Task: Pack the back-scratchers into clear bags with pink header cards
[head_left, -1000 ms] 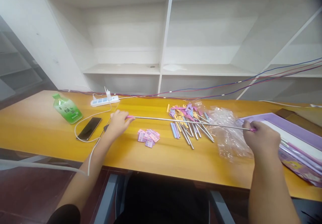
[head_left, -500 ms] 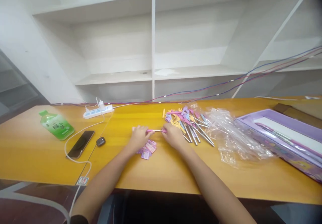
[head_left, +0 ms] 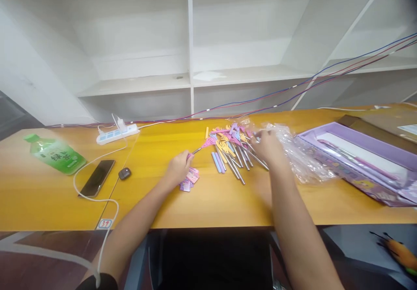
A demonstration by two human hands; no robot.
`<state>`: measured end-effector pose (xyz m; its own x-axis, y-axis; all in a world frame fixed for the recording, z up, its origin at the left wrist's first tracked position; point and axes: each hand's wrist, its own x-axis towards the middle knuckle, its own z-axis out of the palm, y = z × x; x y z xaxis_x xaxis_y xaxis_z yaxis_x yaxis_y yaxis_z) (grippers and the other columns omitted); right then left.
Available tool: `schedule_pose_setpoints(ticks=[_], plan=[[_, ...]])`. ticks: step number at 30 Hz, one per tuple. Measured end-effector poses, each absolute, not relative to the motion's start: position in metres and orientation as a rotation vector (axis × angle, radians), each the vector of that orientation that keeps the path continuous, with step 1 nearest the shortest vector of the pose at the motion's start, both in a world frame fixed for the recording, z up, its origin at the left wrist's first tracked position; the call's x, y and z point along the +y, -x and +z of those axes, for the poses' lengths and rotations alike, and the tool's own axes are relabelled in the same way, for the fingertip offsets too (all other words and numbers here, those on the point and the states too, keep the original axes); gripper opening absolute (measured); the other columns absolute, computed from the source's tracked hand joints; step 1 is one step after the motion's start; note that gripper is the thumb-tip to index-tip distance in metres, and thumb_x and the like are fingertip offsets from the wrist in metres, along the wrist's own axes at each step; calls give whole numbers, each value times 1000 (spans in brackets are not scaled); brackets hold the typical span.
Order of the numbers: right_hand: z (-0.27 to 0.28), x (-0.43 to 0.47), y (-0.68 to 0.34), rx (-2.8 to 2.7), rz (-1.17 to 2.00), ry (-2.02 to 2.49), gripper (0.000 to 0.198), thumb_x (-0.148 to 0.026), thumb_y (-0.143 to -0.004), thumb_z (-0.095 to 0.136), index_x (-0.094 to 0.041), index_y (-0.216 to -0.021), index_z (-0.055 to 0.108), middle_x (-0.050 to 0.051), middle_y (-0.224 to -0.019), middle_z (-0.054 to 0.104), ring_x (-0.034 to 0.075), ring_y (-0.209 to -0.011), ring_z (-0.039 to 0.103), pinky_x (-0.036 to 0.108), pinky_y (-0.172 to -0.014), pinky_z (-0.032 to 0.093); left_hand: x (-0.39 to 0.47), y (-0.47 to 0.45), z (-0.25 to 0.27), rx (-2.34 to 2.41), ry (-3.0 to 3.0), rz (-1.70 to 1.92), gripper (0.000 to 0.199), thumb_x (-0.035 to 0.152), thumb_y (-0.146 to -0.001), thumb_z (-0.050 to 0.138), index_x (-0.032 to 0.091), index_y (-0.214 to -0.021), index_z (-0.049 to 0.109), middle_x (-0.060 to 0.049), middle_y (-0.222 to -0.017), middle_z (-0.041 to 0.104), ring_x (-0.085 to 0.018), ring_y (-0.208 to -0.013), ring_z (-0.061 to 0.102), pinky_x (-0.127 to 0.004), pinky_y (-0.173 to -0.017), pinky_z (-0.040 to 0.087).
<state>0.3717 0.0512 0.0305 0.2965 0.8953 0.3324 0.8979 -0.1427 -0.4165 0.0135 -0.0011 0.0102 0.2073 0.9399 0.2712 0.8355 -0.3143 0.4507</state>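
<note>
My left hand (head_left: 178, 168) is closed around the handle of a back scratcher with a pink hand-shaped head (head_left: 209, 142) and a thin metal rod. Its head points up and right, overlapping the left edge of the pile. Beneath and beside this hand lie small pink and purple cards (head_left: 189, 179). At the pile's right side, my right hand (head_left: 269, 144) has its fingers drawn together by a bluish handle end; what they grip is not clear. The pile of back scratchers (head_left: 233, 148) has pink, yellow, blue and purple heads, metal rods and loose coloured handles.
Clear plastic bags (head_left: 301, 164) lie right of the pile, beside an open purple box (head_left: 345, 159) holding wrapped items. On the left are a green bottle (head_left: 58, 154), a phone (head_left: 97, 178), a black case (head_left: 124, 173) and a power strip (head_left: 117, 134) with a white cable.
My right hand has left the back scratcher and moved right to the pile's far side. The left hand still holds it, now tilted, its pink head uncovered. The view has shifted slightly.
</note>
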Motion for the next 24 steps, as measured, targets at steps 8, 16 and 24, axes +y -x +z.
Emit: schedule_pose_setpoints(ticks=[8, 16, 24], plan=[[21, 30, -491, -1567, 81, 2550, 61, -45, -88, 67, 1, -128, 64, 37, -126, 61, 42, -112, 62, 45, -86, 41, -5, -13, 9, 1595, -2289, 772, 30, 41, -108, 38, 23, -90, 55, -1, -80, 64, -19, -71, 59, -30, -63, 32], [19, 19, -510, -1555, -80, 2372, 28, -28, -93, 57, -15, -101, 81, 19, -93, 73, 25, -75, 60, 37, -72, 37, -4, -12, 9, 1615, -2285, 723, 32, 43, -108, 36, 24, -91, 57, -2, -79, 65, -20, -71, 60, -30, -63, 31], [72, 30, -535, -920, -700, 1913, 26, -14, -81, 70, -5, -102, 83, 14, -81, 60, 22, -71, 48, 41, -71, 38, -1, -13, 3, 1537, -2163, 878, 32, 40, -107, 38, 23, -121, 61, -3, -84, 67, -21, -74, 62, -30, -67, 40]])
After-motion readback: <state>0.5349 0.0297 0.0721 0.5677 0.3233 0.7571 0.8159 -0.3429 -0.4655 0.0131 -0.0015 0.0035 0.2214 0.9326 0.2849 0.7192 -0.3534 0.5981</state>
